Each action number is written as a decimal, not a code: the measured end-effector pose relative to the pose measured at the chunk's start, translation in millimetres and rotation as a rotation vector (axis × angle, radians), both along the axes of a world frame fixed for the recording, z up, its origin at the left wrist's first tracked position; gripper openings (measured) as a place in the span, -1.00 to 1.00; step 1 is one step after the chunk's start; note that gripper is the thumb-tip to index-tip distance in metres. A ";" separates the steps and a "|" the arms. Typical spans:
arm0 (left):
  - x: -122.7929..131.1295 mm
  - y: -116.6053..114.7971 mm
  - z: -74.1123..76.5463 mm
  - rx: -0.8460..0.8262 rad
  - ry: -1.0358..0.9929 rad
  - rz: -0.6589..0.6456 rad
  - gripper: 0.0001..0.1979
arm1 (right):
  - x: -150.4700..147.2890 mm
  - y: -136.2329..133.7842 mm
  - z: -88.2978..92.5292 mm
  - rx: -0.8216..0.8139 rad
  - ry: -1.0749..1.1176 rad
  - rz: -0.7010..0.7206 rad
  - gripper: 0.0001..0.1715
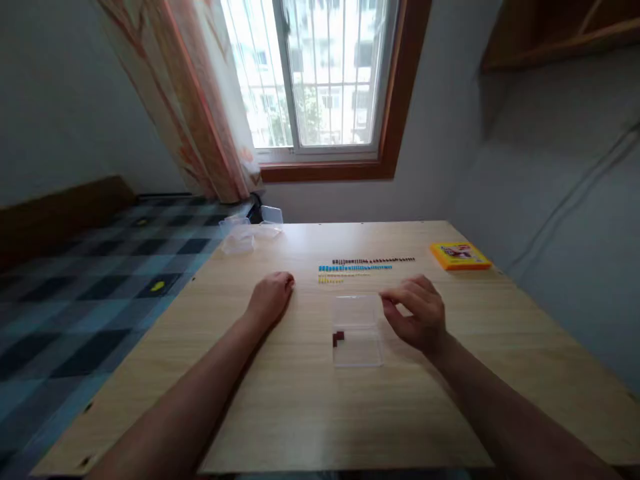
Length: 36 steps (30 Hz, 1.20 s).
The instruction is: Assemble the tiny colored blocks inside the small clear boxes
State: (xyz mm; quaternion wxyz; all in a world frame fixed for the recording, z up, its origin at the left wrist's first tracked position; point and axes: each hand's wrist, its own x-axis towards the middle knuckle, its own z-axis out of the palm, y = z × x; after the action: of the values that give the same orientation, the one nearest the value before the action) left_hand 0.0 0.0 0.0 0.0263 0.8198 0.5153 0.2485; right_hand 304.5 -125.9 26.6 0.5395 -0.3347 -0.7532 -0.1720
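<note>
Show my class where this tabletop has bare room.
Bare: the table between the open clear case and the near edge; right of the right hand, nearer than the orange box; left of the left hand, up to the edge. Crowded: the middle, with the case and rows of pieces; the far left corner, with clear containers.

A person's left hand (273, 297) rests loosely curled to the left of an open clear plastic case (361, 352), its bare forearm (213, 383) stretched forward. The right hand (416, 313) is poised just right of the case, thumb and index fingertips (384, 294) drawn together, its bare forearm slanting inward.
</note>
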 end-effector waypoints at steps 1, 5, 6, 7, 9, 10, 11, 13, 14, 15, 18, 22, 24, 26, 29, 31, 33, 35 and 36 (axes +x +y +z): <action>-0.1 -1.9 2.9 0.009 0.003 0.008 -0.79 | -0.6 -1.1 0.9 0.005 0.000 0.000 -0.79; 5.8 -20.9 20.5 0.034 -0.067 -0.035 -0.79 | -3.5 -6.1 4.2 -0.005 -0.013 0.027 -0.78; 9.7 -29.9 26.5 0.041 -0.089 -0.052 -0.80 | -4.6 -7.7 4.8 -0.015 -0.018 0.040 -0.78; 14.6 -40.5 32.7 0.045 -0.127 -0.086 -0.80 | -6.1 -9.4 5.3 -0.030 -0.024 0.055 -0.78; 26.3 -64.3 43.5 0.041 -0.342 -0.230 -0.85 | -10.4 -13.2 5.7 -0.070 -0.051 0.097 -0.78; 32.4 -76.2 47.3 0.020 -0.418 -0.304 -0.88 | -13.1 -15.1 5.7 -0.089 -0.071 0.122 -0.77; 38.1 -87.3 49.6 -0.004 -0.480 -0.365 -0.92 | -16.0 -16.8 5.5 -0.105 -0.089 0.145 -0.76; 47.4 -105.2 49.7 -0.051 -0.553 -0.471 -0.96 | -21.8 -19.6 5.0 -0.129 -0.115 0.187 -0.72; 50.5 -111.4 47.7 -0.070 -0.578 -0.505 -0.96 | -24.3 -20.4 4.6 -0.140 -0.122 0.204 -0.71; 52.6 -115.9 44.8 -0.093 -0.598 -0.526 -0.96 | -26.4 -21.0 4.3 -0.153 -0.129 0.218 -0.72; 54.5 -121.6 34.6 -0.132 -0.615 -0.583 -0.96 | -29.4 -20.9 3.5 -0.203 -0.169 0.260 -0.81; 52.9 -121.6 25.5 -0.173 -0.655 -0.577 -0.96 | -29.0 -19.9 3.2 -0.253 -0.178 0.311 -0.88; 52.4 -121.3 23.2 -0.200 -0.669 -0.577 -0.96 | -29.2 -20.2 2.9 -0.265 -0.154 0.321 -0.89; 52.6 -121.2 21.5 -0.217 -0.669 -0.574 -0.97 | -30.4 -21.1 1.8 -0.271 -0.137 0.326 -0.89; 53.6 -121.6 20.6 -0.241 -0.652 -0.576 -0.97 | -33.3 -22.8 -1.1 -0.291 -0.115 0.340 -0.87; 53.7 -121.8 21.8 -0.262 -0.631 -0.587 -0.96 | -34.1 -23.7 -2.6 -0.314 -0.089 0.345 -0.88; 52.1 -120.9 24.8 -0.273 -0.600 -0.609 -0.95 | -32.8 -24.4 -2.4 -0.334 -0.079 0.345 -0.89; 48.2 -117.4 28.9 -0.252 -0.563 -0.631 -0.92 | -29.4 -24.9 -0.6 -0.353 -0.115 0.330 -0.90; 45.4 -114.6 31.1 -0.224 -0.543 -0.627 -0.90 | -27.3 -25.1 0.7 -0.366 -0.153 0.314 -0.90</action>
State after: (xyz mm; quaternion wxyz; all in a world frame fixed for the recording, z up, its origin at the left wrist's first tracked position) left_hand 45.4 -114.6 31.1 0.3241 0.8336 0.2395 0.3778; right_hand 277.2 -151.0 27.3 0.4314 -0.2915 -0.8533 0.0285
